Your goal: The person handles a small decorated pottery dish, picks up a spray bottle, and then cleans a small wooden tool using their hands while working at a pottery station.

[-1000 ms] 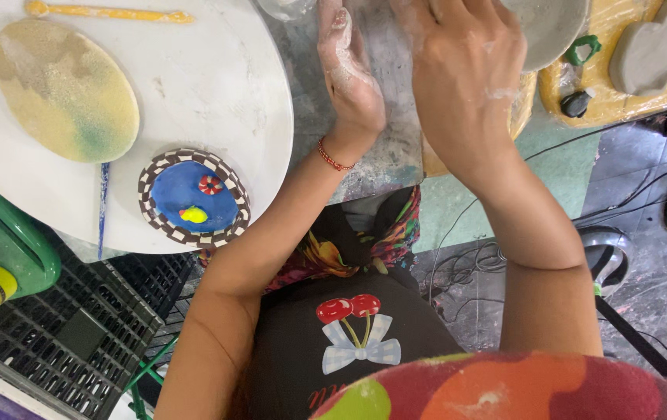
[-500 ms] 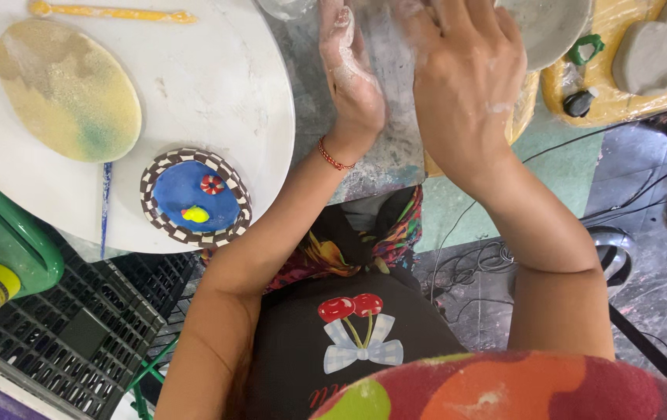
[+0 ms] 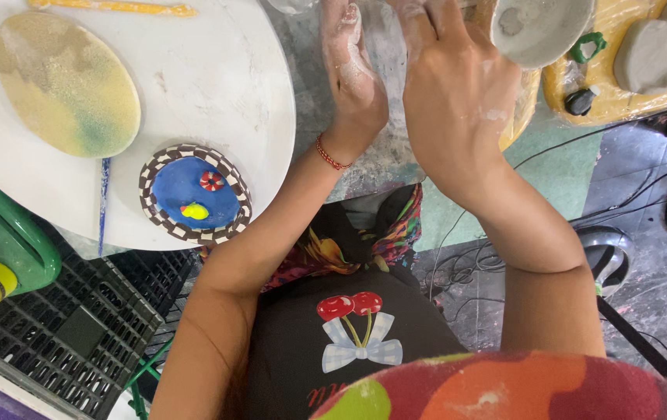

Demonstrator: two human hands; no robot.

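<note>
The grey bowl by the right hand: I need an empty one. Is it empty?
Nearly empty: the grey bowl shows a bare inside with only a pale smear; its top is cropped.

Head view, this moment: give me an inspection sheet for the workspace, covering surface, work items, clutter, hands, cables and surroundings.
Surface: grey worktop smeared with pale clay residue; a large white round board lies on its left part.
Work items: whatever the hands press on is cut off at the top edge; cannot tell what it is.
Clutter: yellow-green oval slab and blue disc with chequered rim on the board; grey bowl; grey heart-shaped clay piece on a yellow tray.
Hands: left hand and right hand side by side, both dusted with clay.
Cables: black cables on the floor.
Surroundings: black crate, green container, grey floor.
</note>
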